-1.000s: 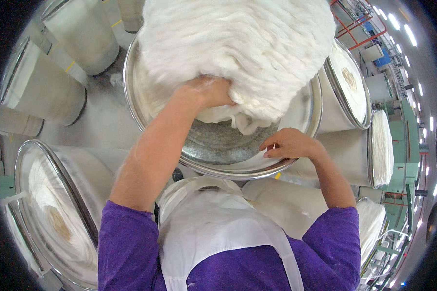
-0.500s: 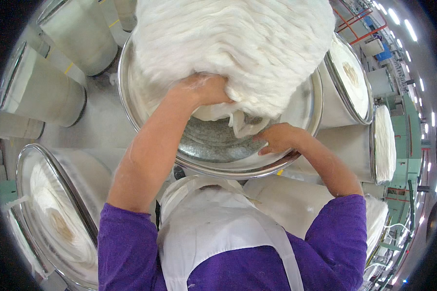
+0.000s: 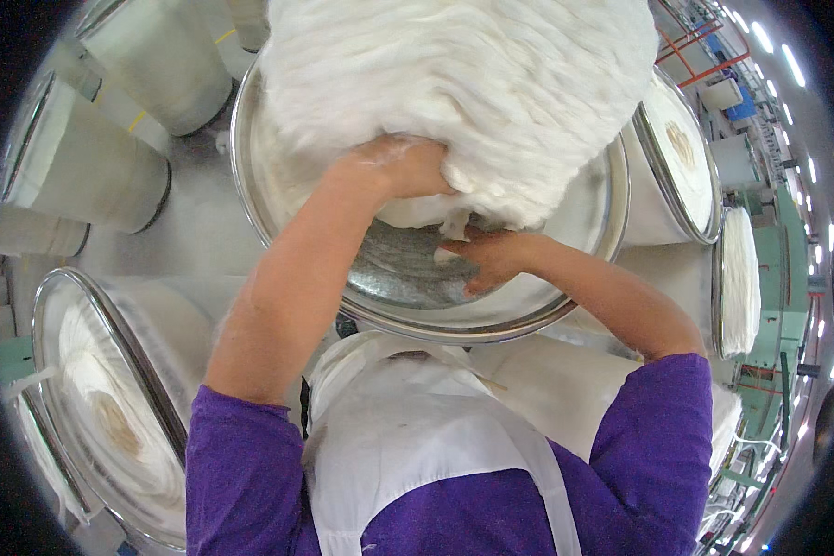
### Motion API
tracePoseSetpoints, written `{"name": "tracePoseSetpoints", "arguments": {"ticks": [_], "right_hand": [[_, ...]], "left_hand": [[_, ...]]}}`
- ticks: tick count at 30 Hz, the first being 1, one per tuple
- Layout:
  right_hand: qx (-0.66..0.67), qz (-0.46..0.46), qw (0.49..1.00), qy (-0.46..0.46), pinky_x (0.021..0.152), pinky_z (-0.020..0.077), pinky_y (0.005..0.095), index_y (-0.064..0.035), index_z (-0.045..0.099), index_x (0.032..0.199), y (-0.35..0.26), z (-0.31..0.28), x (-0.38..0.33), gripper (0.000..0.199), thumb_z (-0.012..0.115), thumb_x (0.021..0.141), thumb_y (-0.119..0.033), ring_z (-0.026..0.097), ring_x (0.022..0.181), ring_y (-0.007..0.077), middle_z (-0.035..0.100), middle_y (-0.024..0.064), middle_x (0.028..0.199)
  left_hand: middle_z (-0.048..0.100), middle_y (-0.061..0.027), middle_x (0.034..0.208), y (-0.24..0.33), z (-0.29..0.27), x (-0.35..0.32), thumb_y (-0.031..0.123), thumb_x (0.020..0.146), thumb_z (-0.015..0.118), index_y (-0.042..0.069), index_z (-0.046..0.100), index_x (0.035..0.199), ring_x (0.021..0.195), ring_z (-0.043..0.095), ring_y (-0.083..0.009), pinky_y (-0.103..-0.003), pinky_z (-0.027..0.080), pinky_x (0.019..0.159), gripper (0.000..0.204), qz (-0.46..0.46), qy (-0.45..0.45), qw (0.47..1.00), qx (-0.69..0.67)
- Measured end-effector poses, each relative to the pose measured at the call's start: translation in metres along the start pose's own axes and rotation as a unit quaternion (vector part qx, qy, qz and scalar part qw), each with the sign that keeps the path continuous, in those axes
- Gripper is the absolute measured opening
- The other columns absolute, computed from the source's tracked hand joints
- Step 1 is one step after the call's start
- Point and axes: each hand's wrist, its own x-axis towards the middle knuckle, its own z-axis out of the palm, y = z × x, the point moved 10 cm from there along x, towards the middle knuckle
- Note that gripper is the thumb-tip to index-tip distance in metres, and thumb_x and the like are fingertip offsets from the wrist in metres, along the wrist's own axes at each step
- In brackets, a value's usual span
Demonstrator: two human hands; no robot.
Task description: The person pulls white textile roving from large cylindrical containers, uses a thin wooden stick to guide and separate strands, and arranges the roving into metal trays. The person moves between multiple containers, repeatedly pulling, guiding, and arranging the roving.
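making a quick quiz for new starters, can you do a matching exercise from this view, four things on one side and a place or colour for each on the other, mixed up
Column one
1. Left hand
2. Right hand
3. Sleeves
4. Apron

Column two
A. Purple
B. Over the grey metal surface inside the round can
C. White
D. Against the lower edge of the fibre pile, fingers hidden

Right pairs: 1-D, 2-B, 3-A, 4-C
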Motion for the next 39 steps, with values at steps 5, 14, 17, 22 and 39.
{"name": "tracePoseSetpoints", "arguments": {"ticks": [5, 14, 17, 22, 39], "right_hand": [[-0.105, 0.029, 0.972, -0.209, 0.098, 0.0421, 0.0444, -0.0137, 0.045, 0.136, 0.012, 0.041, -0.013, 0.061, 0.062, 0.083, -0.040, 0.049, 0.119, 0.0378, 0.048, 0.0218, 0.130], [0.027, 0.070, 0.996, -0.054, 0.093, 0.0460, 0.0422, -0.0163, 0.061, 0.123, 0.008, -0.028, -0.076, 0.050, 0.065, 0.082, -0.045, 0.059, 0.109, 0.0330, 0.065, 0.0136, 0.113], [0.103, 0.072, 0.992, 0.000, 0.102, 0.0393, 0.0431, -0.0166, 0.064, 0.118, 0.021, -0.058, -0.137, 0.053, 0.068, 0.077, -0.051, 0.059, 0.110, 0.0304, 0.065, 0.0099, 0.116], [0.035, 0.066, 0.958, 0.278, 0.108, 0.0292, 0.0484, -0.0174, 0.071, 0.101, 0.023, -0.072, -0.192, 0.049, 0.075, 0.067, -0.052, 0.060, 0.106, 0.0234, 0.069, 0.0002, 0.102], [0.276, -0.056, 0.936, 0.210, 0.098, 0.0413, 0.0463, -0.0013, 0.062, 0.114, -0.091, -0.038, -0.149, 0.051, 0.045, 0.095, -0.045, 0.057, 0.109, 0.0393, 0.063, 0.0216, 0.112]], "left_hand": [[0.056, -0.0102, 0.131, 0.000, -0.001, -0.001, 0.052, 0.077, 0.063, 0.012, 0.059, 0.125, 0.122, 0.051, -0.0274, -0.039, 0.041, 0.103, 0.063, 0.007, -0.005, 1.000, -0.024], [0.055, -0.0093, 0.132, 0.001, 0.001, -0.001, 0.057, 0.075, 0.063, 0.012, 0.060, 0.125, 0.123, 0.050, -0.0280, -0.039, 0.039, 0.104, 0.067, 0.004, -0.021, 0.999, -0.031], [0.058, -0.0126, 0.128, 0.003, -0.001, -0.001, 0.062, 0.073, 0.063, 0.007, 0.060, 0.124, 0.121, 0.052, -0.0290, -0.040, 0.039, 0.103, 0.075, 0.015, -0.022, 0.999, -0.031], [0.048, -0.0083, 0.139, -0.012, 0.015, 0.003, 0.057, 0.080, 0.058, 0.013, 0.053, 0.132, 0.131, 0.042, -0.0265, -0.042, 0.032, 0.109, 0.069, 0.003, -0.070, 0.998, -0.001], [0.051, -0.0096, 0.136, -0.147, 0.025, 0.016, 0.046, 0.088, 0.048, 0.011, 0.054, 0.129, 0.127, 0.045, -0.0270, -0.040, 0.029, 0.110, 0.054, 0.104, -0.049, 0.986, 0.118]]}}
